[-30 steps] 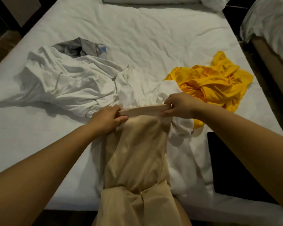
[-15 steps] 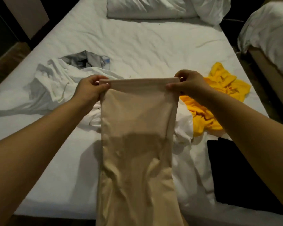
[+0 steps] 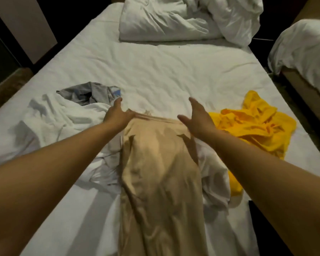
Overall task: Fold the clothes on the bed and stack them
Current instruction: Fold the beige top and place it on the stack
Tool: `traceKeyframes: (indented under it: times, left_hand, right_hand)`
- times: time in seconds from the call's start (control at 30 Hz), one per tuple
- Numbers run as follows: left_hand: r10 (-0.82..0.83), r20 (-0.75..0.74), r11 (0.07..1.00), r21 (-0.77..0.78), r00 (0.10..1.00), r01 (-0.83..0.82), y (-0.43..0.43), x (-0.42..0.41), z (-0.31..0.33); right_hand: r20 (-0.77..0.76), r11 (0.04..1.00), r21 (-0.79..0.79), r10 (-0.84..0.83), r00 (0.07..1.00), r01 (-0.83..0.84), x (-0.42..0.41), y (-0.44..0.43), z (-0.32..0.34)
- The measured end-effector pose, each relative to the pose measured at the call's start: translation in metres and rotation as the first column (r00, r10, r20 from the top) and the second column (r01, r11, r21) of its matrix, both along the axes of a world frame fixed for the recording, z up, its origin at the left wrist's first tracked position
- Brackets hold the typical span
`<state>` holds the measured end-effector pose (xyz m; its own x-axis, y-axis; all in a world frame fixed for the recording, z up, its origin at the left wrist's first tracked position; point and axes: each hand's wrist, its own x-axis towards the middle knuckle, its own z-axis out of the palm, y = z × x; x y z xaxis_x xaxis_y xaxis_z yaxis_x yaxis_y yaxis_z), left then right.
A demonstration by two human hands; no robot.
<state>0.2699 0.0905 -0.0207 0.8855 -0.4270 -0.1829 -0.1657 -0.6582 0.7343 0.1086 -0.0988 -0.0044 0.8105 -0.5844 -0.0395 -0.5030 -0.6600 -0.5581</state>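
On my feed, my left hand (image 3: pixel 116 115) bare, my right hand (image 3: pixel 196 119) bare as well, left forearm (image 3: pixel 63 154) and right forearm (image 3: pixel 257 163) uncovered down to the frame's lower corners, smooth, wide near the lens, outlines slightly soft

left hand (image 3: pixel 116 115) outstretched, right hand (image 3: pixel 198 119) fingers spread

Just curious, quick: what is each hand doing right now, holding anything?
Left hand: open, fingers straight, holding nothing.
Right hand: open, holding nothing.
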Motion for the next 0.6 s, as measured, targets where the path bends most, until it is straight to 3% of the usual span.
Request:
traceKeyframes:
  times: [0.1, 0.17, 0.3, 0.4, 0.6]
  left_hand:
    - [-0.053, 0.179, 0.998, 0.025, 0.982, 0.049, 0.008, -0.032, -0.01]
    - [-0.11, 0.263, 0.993, 0.08, 0.958, 0.092, 0.02, -0.064, -0.015]
    - [-0.264, 0.324, 0.957, 0.207, 0.908, 0.204, 0.051, -0.131, -0.025]
    - [-0.361, 0.295, 0.902, 0.352, 0.885, 0.25, 0.076, -0.176, -0.029]
    - [-0.382, 0.176, 0.857, 0.436, 0.907, 0.276, 0.132, -0.265, -0.025]
  right_hand:
    - [-0.086, 0.947, -0.3, 0.095, 0.992, -0.116, -0.024, 0.019, -0.018]
    - [-0.095, 0.898, -0.407, 0.14, 0.986, -0.167, -0.041, 0.035, -0.025]
    - [-0.039, 0.89, -0.446, 0.089, 0.995, -0.097, -0.081, 0.075, -0.024]
    - [-0.118, 0.901, -0.422, 0.059, 0.991, -0.104, -0.11, 0.109, -0.024]
    - [-0.219, 0.936, -0.333, 0.042, 0.975, -0.115, -0.193, 0.177, -0.031]
